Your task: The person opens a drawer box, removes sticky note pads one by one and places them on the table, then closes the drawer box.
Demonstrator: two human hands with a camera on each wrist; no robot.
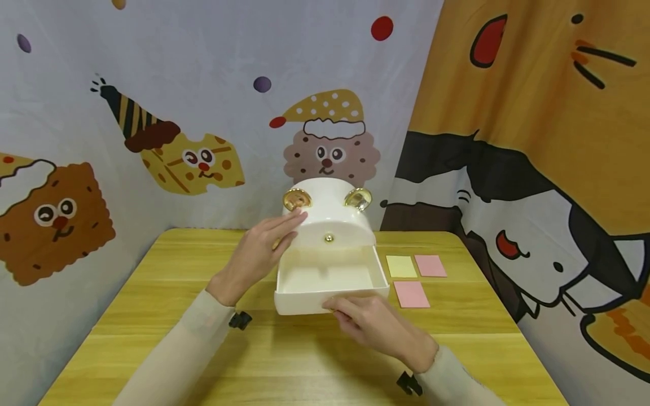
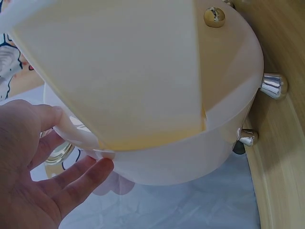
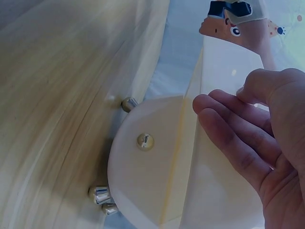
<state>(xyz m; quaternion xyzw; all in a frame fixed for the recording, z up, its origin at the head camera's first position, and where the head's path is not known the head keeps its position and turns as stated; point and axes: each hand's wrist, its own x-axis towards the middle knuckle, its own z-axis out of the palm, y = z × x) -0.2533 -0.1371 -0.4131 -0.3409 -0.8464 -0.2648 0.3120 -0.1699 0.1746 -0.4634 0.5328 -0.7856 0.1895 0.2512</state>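
A white rounded drawer box (image 1: 332, 210) with gold ears stands on the table, its drawer (image 1: 299, 303) pulled out toward me, with nothing inside. My left hand (image 1: 254, 254) rests its straight fingers on the upper left of the box, below the left ear. In the left wrist view its thumb (image 2: 52, 116) lies at the box's front edge and its fingertips touch the side. At the drawer front, my right hand (image 1: 378, 324) pinches the pull knob, mostly hidden by the fingers. The right wrist view shows its bent fingers (image 3: 238, 136) against the drawer front. A lower gold knob (image 3: 145, 141) sits below the drawer.
Right of the box lie a yellow sticky note pad (image 1: 401, 267) and two pink ones, the nearer pink pad (image 1: 412, 294) close to the drawer's corner. Short gold legs (image 2: 274, 86) support the box. Behind the wooden table (image 1: 167, 293) hangs a printed cartoon curtain (image 1: 203, 73).
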